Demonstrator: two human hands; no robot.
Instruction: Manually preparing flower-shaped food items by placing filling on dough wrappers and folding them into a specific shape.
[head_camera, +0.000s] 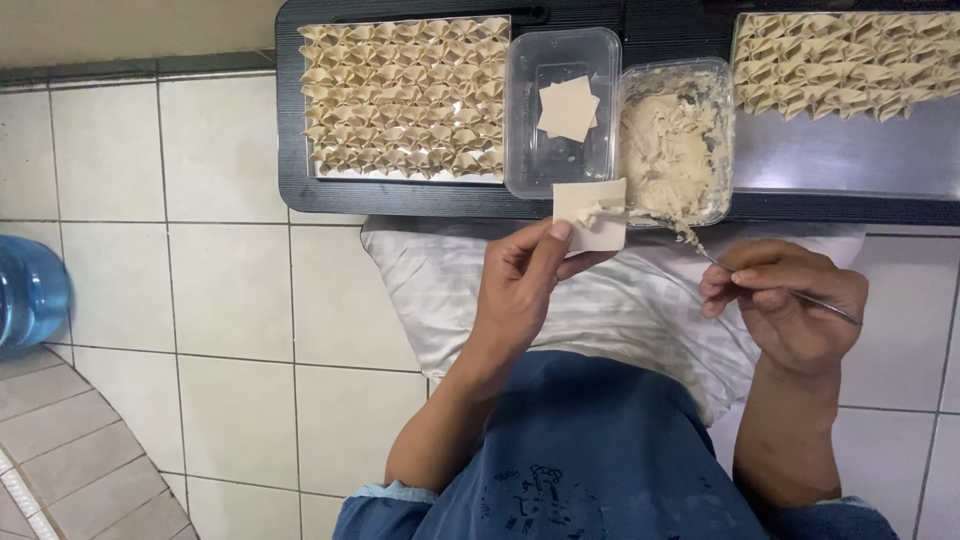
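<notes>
My left hand (520, 285) is pinching a square dumpling wrapper (590, 215) over the tray edge, and my right hand (785, 300) is gripping a thin metal utensil (770, 285), smearing filling from the clear tub of filling (672, 140) onto it. Folded dumplings (405, 98) are filling 1 tray (290, 120) in rows already, with more (850, 62) on the right; a few wrappers (568, 108) are remaining in the clear container (560, 110).

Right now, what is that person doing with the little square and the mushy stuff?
A person's left hand holds a square dough wrapper with a dab of pale filling on it. The right hand holds a thin metal utensil, its tip by the tub of filling. A clear tub of spare wrappers sits beside it, and folded dumplings fill the black tray.
</notes>
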